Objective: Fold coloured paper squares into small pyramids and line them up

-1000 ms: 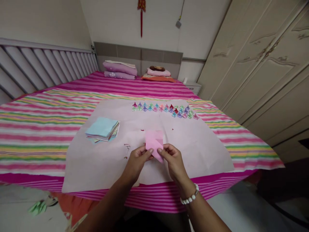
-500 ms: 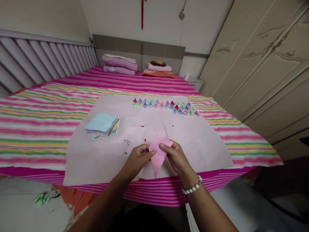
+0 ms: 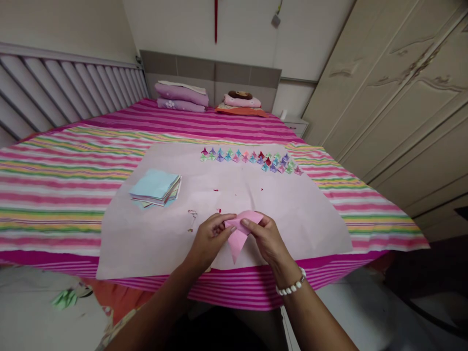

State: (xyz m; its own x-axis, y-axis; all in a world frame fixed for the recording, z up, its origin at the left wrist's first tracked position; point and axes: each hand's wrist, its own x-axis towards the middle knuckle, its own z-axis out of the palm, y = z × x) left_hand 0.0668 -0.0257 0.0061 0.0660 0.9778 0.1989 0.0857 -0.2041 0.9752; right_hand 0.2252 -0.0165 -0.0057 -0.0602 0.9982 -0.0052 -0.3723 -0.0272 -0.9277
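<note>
Head view, lower centre of the frame: my left hand [image 3: 209, 239] and right hand [image 3: 266, 239] pinch a folded pink paper [image 3: 239, 234] between them, both equally near. Its long axis runs toward me, tip pointing down, above the pale sheet [image 3: 146, 243] on the bed [image 3: 54, 195].

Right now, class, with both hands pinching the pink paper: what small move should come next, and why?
Probably press the fold flat. The left hand and right hand pinch the pink paper at its top, its point hanging down, uncreased.
</note>
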